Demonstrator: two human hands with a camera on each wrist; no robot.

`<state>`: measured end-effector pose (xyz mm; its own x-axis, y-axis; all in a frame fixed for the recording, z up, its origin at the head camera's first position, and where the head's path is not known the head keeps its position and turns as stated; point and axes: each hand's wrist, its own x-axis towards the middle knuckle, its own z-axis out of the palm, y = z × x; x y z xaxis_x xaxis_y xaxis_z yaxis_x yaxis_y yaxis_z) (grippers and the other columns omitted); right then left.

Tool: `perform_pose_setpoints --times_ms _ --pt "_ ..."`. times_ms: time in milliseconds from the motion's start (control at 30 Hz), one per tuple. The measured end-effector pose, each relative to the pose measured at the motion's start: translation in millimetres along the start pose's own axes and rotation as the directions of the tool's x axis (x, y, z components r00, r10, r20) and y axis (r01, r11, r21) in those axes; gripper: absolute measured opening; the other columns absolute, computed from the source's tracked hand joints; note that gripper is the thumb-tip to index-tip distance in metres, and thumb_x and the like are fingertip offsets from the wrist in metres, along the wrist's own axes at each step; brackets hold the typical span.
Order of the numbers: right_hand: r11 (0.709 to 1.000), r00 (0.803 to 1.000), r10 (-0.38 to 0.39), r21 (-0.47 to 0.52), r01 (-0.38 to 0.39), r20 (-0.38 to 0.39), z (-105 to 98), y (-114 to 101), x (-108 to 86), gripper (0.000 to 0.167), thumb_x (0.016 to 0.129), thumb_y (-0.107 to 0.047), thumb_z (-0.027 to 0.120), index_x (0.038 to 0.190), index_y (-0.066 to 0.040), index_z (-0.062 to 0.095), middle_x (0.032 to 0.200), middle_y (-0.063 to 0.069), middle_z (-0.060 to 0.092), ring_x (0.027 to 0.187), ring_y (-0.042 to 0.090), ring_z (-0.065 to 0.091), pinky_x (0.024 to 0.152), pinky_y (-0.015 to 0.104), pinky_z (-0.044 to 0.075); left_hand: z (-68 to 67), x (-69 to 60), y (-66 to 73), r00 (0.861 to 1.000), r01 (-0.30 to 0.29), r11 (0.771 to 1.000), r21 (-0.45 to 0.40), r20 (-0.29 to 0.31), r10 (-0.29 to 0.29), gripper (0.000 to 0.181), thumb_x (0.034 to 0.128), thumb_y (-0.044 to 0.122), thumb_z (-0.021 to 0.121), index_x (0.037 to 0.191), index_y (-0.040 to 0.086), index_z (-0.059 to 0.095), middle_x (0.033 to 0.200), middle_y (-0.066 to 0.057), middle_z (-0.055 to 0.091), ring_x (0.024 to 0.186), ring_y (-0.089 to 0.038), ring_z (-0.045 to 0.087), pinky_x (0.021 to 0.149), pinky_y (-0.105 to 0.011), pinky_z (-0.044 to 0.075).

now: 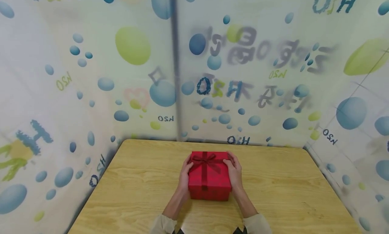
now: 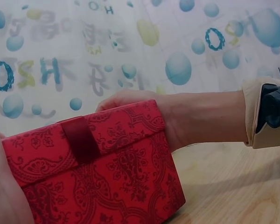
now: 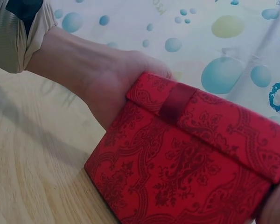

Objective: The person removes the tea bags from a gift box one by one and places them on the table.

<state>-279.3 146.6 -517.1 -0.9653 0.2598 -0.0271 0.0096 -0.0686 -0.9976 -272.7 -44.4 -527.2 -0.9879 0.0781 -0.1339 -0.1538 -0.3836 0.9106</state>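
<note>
A red gift box (image 1: 209,180) with a dark red ribbon and a bow (image 1: 205,160) on its lid is held between both hands at the table's middle. My left hand (image 1: 184,176) grips its left side, thumb near the lid's edge. On the opposite side my right hand (image 1: 235,173) holds it, with the thumb over the top edge. Both wrist views show the lid closed and a dark floral pattern on the box (image 2: 130,172). The far fingers are partly hidden behind the box. Whether its whole base touches the table cannot be told.
A light wooden table (image 1: 146,173) with rounded far corners lies under the box. Pale curtains (image 1: 136,85) printed with blue and green bubbles hang behind it and along both sides. Beige sleeves (image 1: 256,224) with dark wrist devices show at the bottom.
</note>
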Motion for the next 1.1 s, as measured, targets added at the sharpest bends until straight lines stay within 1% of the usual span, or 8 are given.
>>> perform_pose_setpoints --times_ms 100,233,367,500,633,767,900,1100 --pt "1.000 0.997 0.002 -0.027 -0.004 -0.075 1.0 1.1 -1.0 0.040 0.108 -0.019 0.050 0.145 -0.004 0.055 0.144 0.017 0.056 0.127 0.028 0.053 0.107 0.038 0.044 1.7 -0.4 -2.7 0.995 -0.047 0.999 0.004 -0.093 0.048 0.054 0.1083 0.020 0.037 0.161 0.011 0.040 0.165 -0.011 0.039 0.152 -0.032 0.033 0.125 -0.052 0.022" --pt "0.999 0.988 0.001 -0.049 -0.008 -0.153 2.9 1.8 -2.2 0.031 0.107 -0.021 0.052 0.128 -0.001 0.062 0.122 0.012 0.062 0.106 0.019 0.055 0.090 0.027 0.044 3.6 -3.1 -3.7 0.976 -0.086 0.996 0.027 -0.199 0.089 0.050 0.1067 0.015 0.038 0.155 0.006 0.051 0.158 -0.010 0.051 0.144 -0.027 0.046 0.120 -0.045 0.032" --pt "0.999 0.984 -0.004 -0.046 -0.004 -0.179 2.3 -0.3 -3.4 0.030 0.107 -0.022 0.052 0.121 0.001 0.064 0.115 0.009 0.063 0.100 0.015 0.055 0.086 0.024 0.044 6.1 -5.5 -2.6 0.966 -0.095 0.995 0.022 -0.238 0.097 0.048 0.1057 0.014 0.042 0.151 0.006 0.056 0.153 -0.010 0.056 0.136 -0.023 0.053 0.110 -0.030 0.041" --pt "0.999 0.983 0.001 -0.036 -0.007 -0.184 -0.2 -3.8 -3.5 0.032 0.107 -0.022 0.051 0.122 0.002 0.066 0.116 0.010 0.065 0.099 0.014 0.056 0.084 0.023 0.045 8.6 -7.1 -1.0 0.968 -0.100 0.995 0.015 -0.228 0.101 0.047 0.1057 0.013 0.042 0.150 0.007 0.057 0.153 -0.011 0.056 0.137 -0.023 0.052 0.108 -0.028 0.042" --pt "0.999 0.981 0.002 -0.038 -0.009 -0.195 -2.4 -7.9 -3.8 0.034 0.108 -0.022 0.051 0.125 0.001 0.068 0.118 0.011 0.066 0.099 0.014 0.057 0.082 0.020 0.046 12.0 -9.2 3.2 0.974 -0.103 0.995 0.017 -0.199 0.104 0.049 0.1062 0.013 0.041 0.153 0.009 0.055 0.156 -0.011 0.052 0.145 -0.028 0.046 0.120 -0.043 0.033" --pt "1.000 0.982 -0.004 -0.022 0.000 -0.188 -4.1 -13.3 -5.2 0.034 0.108 -0.021 0.050 0.128 -0.001 0.069 0.124 0.013 0.066 0.102 0.016 0.058 0.082 0.019 0.049 14.7 -10.9 6.9 0.982 -0.097 0.995 0.027 -0.159 0.100 0.051 0.1064 0.016 0.041 0.157 0.014 0.050 0.162 -0.008 0.046 0.153 -0.030 0.035 0.125 -0.054 0.021" --pt "1.000 0.989 -0.007 -0.018 0.004 -0.151 -4.5 -19.7 -8.2 0.036 0.109 -0.021 0.049 0.133 -0.004 0.068 0.132 0.014 0.065 0.111 0.020 0.058 0.086 0.018 0.049 15.4 -12.0 9.5 0.985 -0.093 0.995 0.026 -0.144 0.096 0.053 0.1062 0.017 0.040 0.159 0.015 0.046 0.165 -0.008 0.041 0.155 -0.032 0.029 0.125 -0.056 0.018" --pt "1.000 0.995 -0.023 -0.024 0.021 -0.097 -1.0 -29.7 -15.8 0.038 0.109 -0.019 0.048 0.140 -0.006 0.065 0.142 0.013 0.061 0.126 0.022 0.055 0.092 0.016 0.045 13.0 -14.0 15.9 0.989 -0.086 0.995 -0.058 -0.129 0.078 0.053 0.1068 0.017 0.038 0.159 0.015 0.045 0.163 -0.008 0.041 0.150 -0.030 0.034 0.125 -0.053 0.023"
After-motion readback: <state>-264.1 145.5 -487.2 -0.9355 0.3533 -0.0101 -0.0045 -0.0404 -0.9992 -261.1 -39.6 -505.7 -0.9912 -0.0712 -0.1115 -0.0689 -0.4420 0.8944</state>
